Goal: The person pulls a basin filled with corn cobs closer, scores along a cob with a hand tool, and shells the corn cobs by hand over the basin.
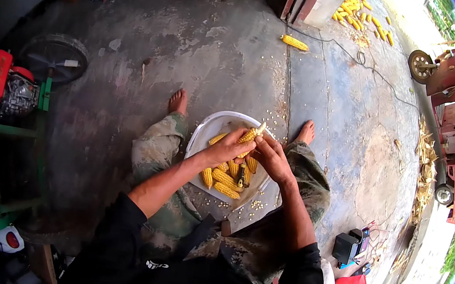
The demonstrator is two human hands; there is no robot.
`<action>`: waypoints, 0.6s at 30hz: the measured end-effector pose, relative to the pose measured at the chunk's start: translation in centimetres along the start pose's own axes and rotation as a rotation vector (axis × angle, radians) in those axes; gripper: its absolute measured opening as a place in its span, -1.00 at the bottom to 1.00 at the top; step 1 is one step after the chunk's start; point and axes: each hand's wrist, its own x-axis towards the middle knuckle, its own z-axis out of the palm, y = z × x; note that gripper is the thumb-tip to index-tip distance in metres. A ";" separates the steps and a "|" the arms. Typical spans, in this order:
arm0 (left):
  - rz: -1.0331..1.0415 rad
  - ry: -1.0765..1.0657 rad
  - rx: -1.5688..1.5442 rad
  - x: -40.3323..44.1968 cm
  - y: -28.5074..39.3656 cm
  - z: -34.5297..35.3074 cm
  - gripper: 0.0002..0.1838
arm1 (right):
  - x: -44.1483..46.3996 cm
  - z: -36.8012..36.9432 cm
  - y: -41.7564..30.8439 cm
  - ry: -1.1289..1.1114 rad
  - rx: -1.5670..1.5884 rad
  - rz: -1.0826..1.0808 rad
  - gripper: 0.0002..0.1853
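Both hands are on the yellow corn cob [249, 137] now, right above the white basin [193, 140]! My left hand [229, 147] is wrapped around its side, and my right hand [273, 158] is clamped on near the pale, bare tip, thumb close against it. The cob is tilted, tip pointing away from me. Below, more corn cobs [226, 190] lie in the basin, a small dark tool [242, 175] among them. Loose kernels [256, 204] dot the concrete floor [225, 77], and my bare feet [178, 102] flank the rim!
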 end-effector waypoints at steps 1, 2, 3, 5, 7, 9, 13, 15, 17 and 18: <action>0.009 0.014 -0.020 -0.3 0.2 0.4 -0.71 | -0.1 -0.4 0.1 -0.061 0.001 -0.012 -0.63; 0.007 0.011 -0.036 -0.4 0.1 0.4 -0.71 | -0.2 -0.2 -0.1 -0.060 0.011 -0.002 -0.63; 0.006 0.007 -0.052 -0.4 -0.2 0.4 -0.72 | -0.2 -0.1 0.0 -0.059 0.020 0.008 -0.63; 0.007 0.030 -0.096 -0.5 -0.4 0.4 -0.71 | -0.2 -0.5 0.3 -0.080 0.005 0.016 -0.61; 0.003 0.010 -0.110 -0.8 0.0 0.5 -0.70 | -0.3 -0.3 0.4 -0.050 0.035 0.000 -0.63; 0.001 0.003 -0.103 -0.8 0.1 0.4 -0.69 | -0.1 -0.7 1.0 -0.054 0.072 0.005 -0.64; -0.028 0.064 -0.070 -0.8 -0.3 0.4 -0.65 | 1.1 -2.6 2.7 -0.136 0.175 0.054 -0.65; -0.042 0.081 -0.062 -0.7 -0.4 0.1 -0.62 | 0.7 -1.4 1.9 -0.131 0.180 0.043 -0.64; -0.053 0.094 -0.051 -0.5 -0.5 -0.1 -0.59 | 0.3 -0.1 1.1 -0.014 0.132 0.048 -0.63; -0.074 0.132 -0.022 -0.3 -0.6 0.0 -0.55 | 0.1 0.5 0.6 -0.009 0.029 0.050 -0.59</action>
